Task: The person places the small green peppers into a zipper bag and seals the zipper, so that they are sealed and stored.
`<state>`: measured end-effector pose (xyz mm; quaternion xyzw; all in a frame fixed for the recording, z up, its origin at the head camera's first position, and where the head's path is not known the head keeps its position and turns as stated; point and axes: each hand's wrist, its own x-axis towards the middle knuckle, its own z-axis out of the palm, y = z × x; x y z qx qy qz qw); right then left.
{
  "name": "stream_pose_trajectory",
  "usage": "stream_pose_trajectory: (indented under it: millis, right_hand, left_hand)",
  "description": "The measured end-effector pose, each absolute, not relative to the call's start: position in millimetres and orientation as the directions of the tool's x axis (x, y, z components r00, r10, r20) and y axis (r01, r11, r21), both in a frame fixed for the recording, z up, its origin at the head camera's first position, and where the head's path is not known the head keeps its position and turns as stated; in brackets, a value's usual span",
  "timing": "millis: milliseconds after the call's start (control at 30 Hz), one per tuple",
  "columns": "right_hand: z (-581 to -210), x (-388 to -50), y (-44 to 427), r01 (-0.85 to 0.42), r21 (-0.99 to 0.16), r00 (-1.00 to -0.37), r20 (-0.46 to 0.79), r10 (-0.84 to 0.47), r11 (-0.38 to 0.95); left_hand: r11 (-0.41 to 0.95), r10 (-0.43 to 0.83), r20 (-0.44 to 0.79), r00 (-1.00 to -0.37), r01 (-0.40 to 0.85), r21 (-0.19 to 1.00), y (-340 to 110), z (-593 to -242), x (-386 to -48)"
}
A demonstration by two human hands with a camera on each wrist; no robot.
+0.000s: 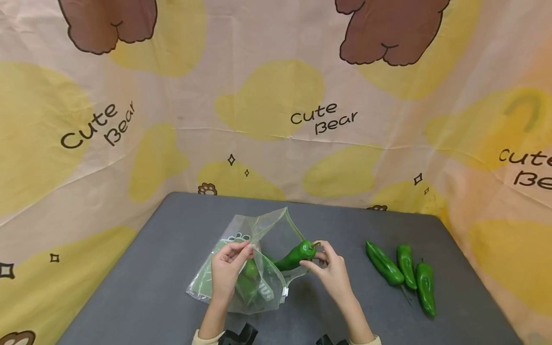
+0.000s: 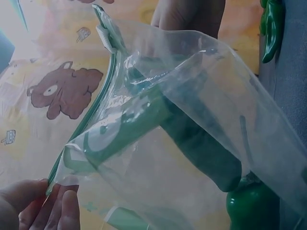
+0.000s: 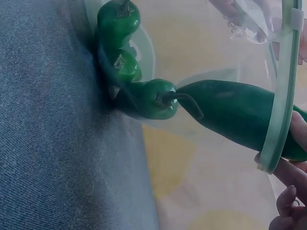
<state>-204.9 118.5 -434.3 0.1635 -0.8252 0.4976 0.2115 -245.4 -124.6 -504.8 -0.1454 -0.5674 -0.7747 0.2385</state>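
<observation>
A clear zip bag (image 1: 271, 225) with a green-edged mouth stands open over the table. My left hand (image 1: 226, 273) pinches its rim between thumb and fingers; the left wrist view shows this hand (image 2: 45, 206) at one end of the green zip strip (image 2: 98, 98). My right hand (image 1: 336, 275) holds a green pepper (image 1: 293, 257) by its stem end, the pepper's body tilted down inside the bag mouth. In the right wrist view the held pepper (image 3: 230, 112) passes the strip, its tip close to other peppers (image 3: 156, 98) lying in the bag.
Three loose green peppers (image 1: 383, 263) lie close together on the right part of the grey table (image 1: 142, 287). A printed cloth (image 1: 267, 105) with bears and yellow patches hangs behind and at both sides. A white slider (image 1: 284, 292) sits on the bag's near right corner.
</observation>
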Motion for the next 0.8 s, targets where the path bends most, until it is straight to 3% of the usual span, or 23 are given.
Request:
stream_pose_trajectory:
  millis: [233, 600, 800]
  right_hand:
    - [-432.0, -204.1, 114.2, -0.464, -0.762, -0.873, 0.481, -0.084, 0.451]
    - [-433.2, -202.5, 112.7, -0.431, -0.75, -0.887, 0.454, -0.084, 0.502]
    - [-433.3, -202.7, 113.3, -0.414, -0.738, -0.896, 0.434, -0.095, 0.533]
  left_hand:
    - [-0.275, -0.174, 0.566, -0.806, 0.592, 0.758, -119.6, -476.1, -232.3]
    - [-0.249, -0.162, 0.547, -0.821, 0.57, 0.783, -121.9, -511.6, -250.2]
    - [-0.275, -0.146, 0.562, -0.814, 0.58, 0.767, -117.5, -498.9, -239.6]
